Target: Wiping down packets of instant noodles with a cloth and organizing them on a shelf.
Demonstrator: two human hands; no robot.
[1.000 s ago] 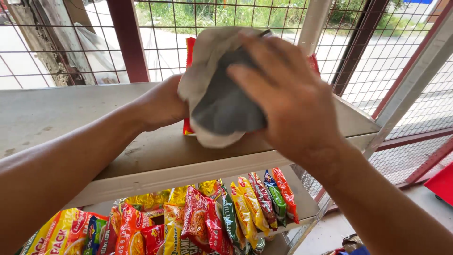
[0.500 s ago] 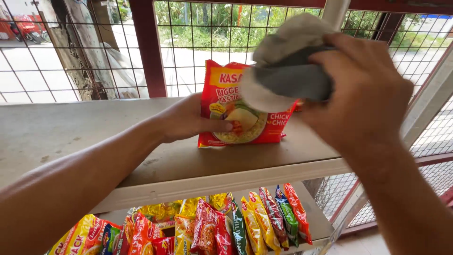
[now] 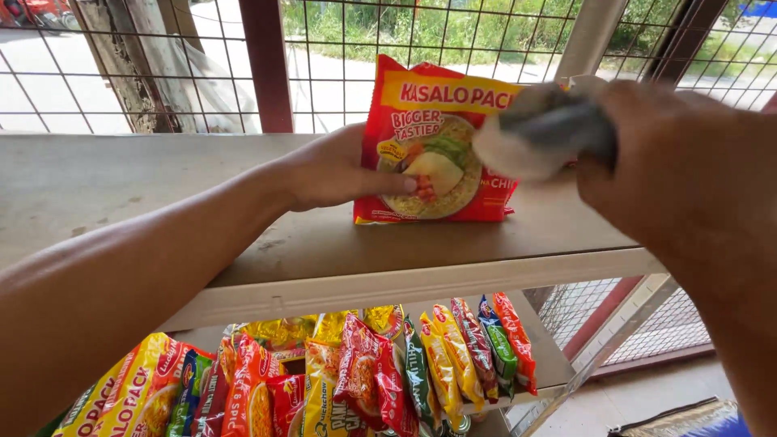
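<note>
A red and yellow noodle packet point(image 3: 441, 121) stands upright on the wooden shelf point(image 3: 162, 186). My left hand point(image 3: 332, 170) grips its left side, thumb across the front. My right hand point(image 3: 672, 154) is closed around a bunched grey and white cloth point(image 3: 538, 133), which is held against the packet's right side, at the upper right. The right edge of the packet is hidden behind the cloth and hand.
Below the shelf, a lower shelf holds several rows of colourful noodle and snack packets point(image 3: 364, 372). Behind the shelf runs a wire mesh wall point(image 3: 121, 65) with a red post point(image 3: 263, 65). A white post point(image 3: 591, 32) rises at the back right.
My right hand with the cloth has moved off the front of the packet to its right side, uncovering the packet's face. My left hand has kept its hold on the packet.
</note>
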